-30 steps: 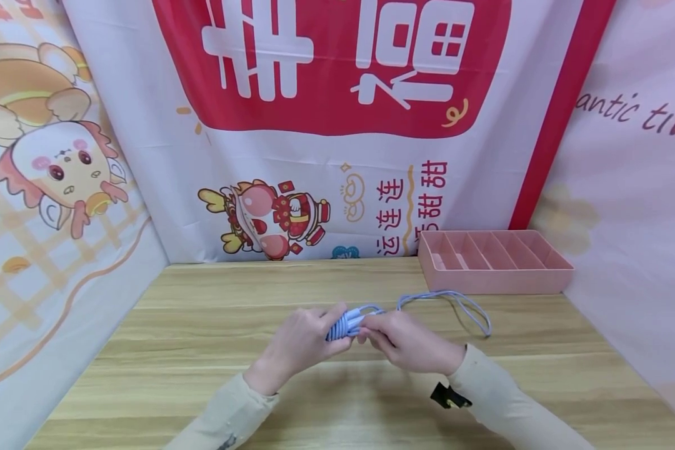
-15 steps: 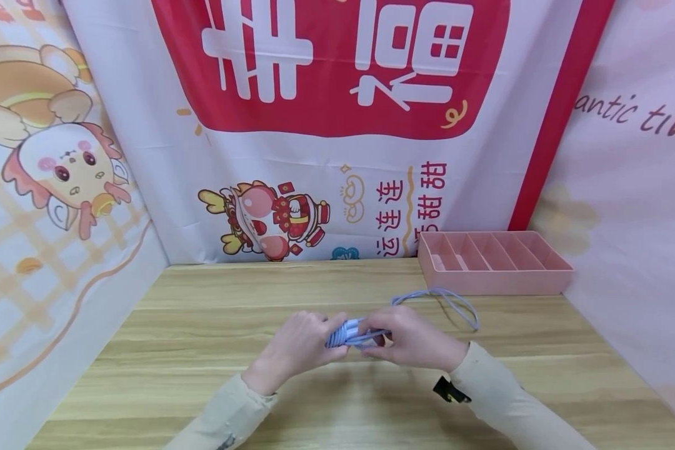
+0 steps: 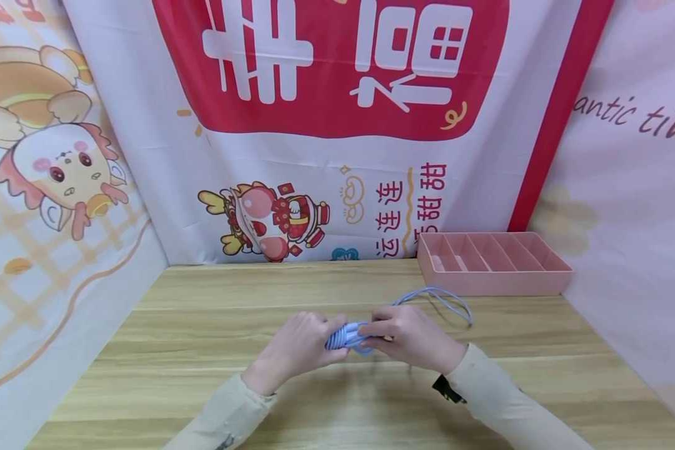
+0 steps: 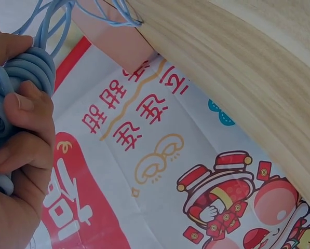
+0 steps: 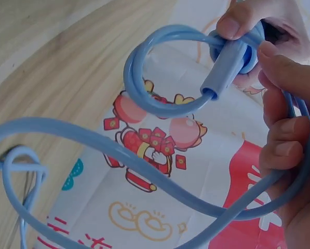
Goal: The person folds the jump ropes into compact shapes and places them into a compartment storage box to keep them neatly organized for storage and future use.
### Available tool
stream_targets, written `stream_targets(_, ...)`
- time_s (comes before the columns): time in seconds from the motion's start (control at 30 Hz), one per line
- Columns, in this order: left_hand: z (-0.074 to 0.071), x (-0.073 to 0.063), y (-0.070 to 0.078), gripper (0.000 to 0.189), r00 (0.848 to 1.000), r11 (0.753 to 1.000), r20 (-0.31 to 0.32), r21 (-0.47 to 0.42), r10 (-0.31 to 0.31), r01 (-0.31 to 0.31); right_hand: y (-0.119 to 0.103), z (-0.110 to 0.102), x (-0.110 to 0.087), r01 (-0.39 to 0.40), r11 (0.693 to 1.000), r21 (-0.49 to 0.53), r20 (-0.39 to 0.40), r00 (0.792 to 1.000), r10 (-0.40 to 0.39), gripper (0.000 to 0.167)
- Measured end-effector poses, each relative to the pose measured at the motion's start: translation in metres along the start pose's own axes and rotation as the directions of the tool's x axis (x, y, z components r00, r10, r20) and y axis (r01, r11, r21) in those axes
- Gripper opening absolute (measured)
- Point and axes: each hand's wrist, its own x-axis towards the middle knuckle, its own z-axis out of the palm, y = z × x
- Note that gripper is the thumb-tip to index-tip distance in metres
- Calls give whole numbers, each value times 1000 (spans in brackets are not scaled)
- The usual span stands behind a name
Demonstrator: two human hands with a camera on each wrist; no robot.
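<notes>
A light blue cord, wound into a tight coil (image 3: 336,338), is gripped by my left hand (image 3: 295,347) above the middle of the table. The left wrist view shows the curled fingers around the thick turns (image 4: 32,70). A smooth pale blue tube (image 5: 225,70) sticks out of the coil, with cord entering its end. My right hand (image 3: 413,337) pinches a strand of the cord beside the coil. Between the hands a small loop (image 5: 134,72) hangs out. A longer loose loop (image 3: 455,301) trails past the right hand toward the back right.
A pink divided box (image 3: 495,283) stands at the table's back right corner, behind the trailing loop. The wood-grain table (image 3: 247,290) is bounded by printed cloth at the back (image 3: 174,187) and both sides.
The right hand's fingers have shifted around the strand next to the coil. The trailing loop has drawn in to the left. The left hand keeps its grip and barely moves.
</notes>
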Motion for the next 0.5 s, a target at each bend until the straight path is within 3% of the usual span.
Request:
stream_targets(0.17,0,-1,-1,35,1000,1000,-6,16,1,-1,2,2,2,57,992,-115,-2,998,-58,17)
stream_targets(0.37,-1,-1,-2,32,1000,999,-8,34,3,-3,2,5,1,120,947,-297,46,993,-112,15)
stream_targets(0.5,-2,0,-2,32,1000,1000,5,27,-8,8,1,7,0,114,939,-324,64,993,-98,18)
